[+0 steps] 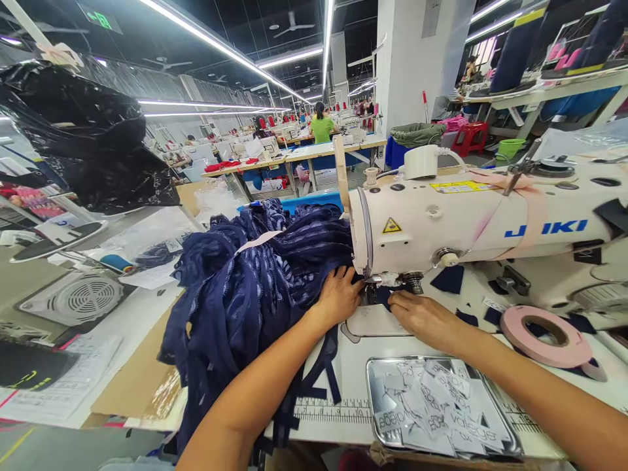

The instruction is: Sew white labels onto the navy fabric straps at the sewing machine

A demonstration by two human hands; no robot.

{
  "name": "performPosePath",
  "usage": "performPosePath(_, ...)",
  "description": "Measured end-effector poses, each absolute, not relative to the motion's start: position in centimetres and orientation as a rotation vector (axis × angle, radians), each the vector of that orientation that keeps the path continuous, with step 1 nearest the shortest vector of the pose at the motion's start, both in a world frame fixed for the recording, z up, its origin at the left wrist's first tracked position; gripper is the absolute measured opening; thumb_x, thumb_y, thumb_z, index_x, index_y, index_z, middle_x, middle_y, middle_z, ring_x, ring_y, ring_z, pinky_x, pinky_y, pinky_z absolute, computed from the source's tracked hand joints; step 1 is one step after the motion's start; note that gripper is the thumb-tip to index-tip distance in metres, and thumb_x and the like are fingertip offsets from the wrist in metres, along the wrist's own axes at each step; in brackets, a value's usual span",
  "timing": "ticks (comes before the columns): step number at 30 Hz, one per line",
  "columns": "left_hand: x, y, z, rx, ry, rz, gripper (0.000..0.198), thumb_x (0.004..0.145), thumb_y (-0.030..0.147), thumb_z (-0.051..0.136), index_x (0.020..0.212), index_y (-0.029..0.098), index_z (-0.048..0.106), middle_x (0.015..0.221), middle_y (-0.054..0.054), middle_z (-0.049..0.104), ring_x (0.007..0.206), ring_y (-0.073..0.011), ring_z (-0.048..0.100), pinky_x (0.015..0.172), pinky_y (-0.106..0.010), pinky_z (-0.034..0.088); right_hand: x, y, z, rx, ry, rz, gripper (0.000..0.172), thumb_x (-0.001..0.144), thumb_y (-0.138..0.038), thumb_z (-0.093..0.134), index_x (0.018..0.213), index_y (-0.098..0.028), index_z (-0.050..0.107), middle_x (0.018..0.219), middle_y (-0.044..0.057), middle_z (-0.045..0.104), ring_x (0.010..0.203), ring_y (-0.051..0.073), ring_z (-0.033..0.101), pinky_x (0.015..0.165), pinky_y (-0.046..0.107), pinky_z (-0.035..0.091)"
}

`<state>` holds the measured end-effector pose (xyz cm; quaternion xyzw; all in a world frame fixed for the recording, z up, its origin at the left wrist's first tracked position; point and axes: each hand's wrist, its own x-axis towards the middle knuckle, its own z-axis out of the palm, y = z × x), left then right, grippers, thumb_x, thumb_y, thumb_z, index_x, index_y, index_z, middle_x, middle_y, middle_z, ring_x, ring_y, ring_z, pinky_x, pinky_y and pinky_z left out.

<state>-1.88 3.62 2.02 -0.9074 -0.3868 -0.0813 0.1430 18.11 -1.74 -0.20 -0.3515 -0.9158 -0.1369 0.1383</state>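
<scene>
A white sewing machine point(481, 222) with blue lettering stands at the right, its presser foot point(373, 294) above the needle plate point(375, 322). Just left of the foot, my left hand point(339, 296) has its fingers bent over navy fabric at the edge of a large heap point(245, 281). On the other side, my right hand point(417, 315) pinches a small navy piece point(385, 294) by the foot; its fingertips are partly hidden. In front of the right hand lies a metal tray point(371, 399) of white printed labels point(436, 405). Narrow navy strips point(333, 376) hang toward the table's front edge.
A roll of pink tape point(545, 335) and navy scraps point(447, 279) lie under the machine arm. Black plastic point(83, 137) hangs at upper left, above another machine point(73, 301). Brown cardboard point(132, 373) borders the heap. A person in green point(321, 125) sits farther back.
</scene>
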Motion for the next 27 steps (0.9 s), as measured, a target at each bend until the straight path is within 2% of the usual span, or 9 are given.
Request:
performPosePath(14,-1.8,4.3,1.3,-2.601,-1.095,-0.245,0.029,0.080,0.022,0.046,0.104,0.022,0.061,0.107,-0.010,0.053,0.102,-0.0286,0.043,0.078,-0.043,0.037,16.6,-2.6,0.4,-1.091,-2.639,-0.503,0.028,0.065,0.009,0.040,0.069,-0.015,0.055,0.075,0.007,0.056,0.072,0.018,0.054,0.054,0.026,0.047)
performPosePath(20,-1.7,4.8,1.2,-2.614,-1.081,-0.257,0.027,0.082,0.024,0.043,0.102,0.021,0.061,0.105,-0.010,0.054,0.101,-0.0287,0.043,0.078,-0.043,0.037,15.9,-2.5,-0.1,-1.112,-2.594,-0.609,0.025,0.067,0.007,0.042,0.068,-0.016,0.053,0.073,0.007,0.056,0.070,0.018,0.054,0.059,0.026,0.046)
performPosePath(27,-1.4,5.2,1.1,-2.613,-1.117,-0.265,0.027,0.082,0.024,0.043,0.101,0.021,0.061,0.103,-0.010,0.054,0.104,-0.0280,0.041,0.080,-0.041,0.036,15.2,-2.2,-0.8,-1.172,-2.576,-0.653,0.025,0.066,0.008,0.044,0.070,-0.015,0.055,0.078,0.008,0.060,0.071,0.018,0.055,0.059,0.026,0.046)
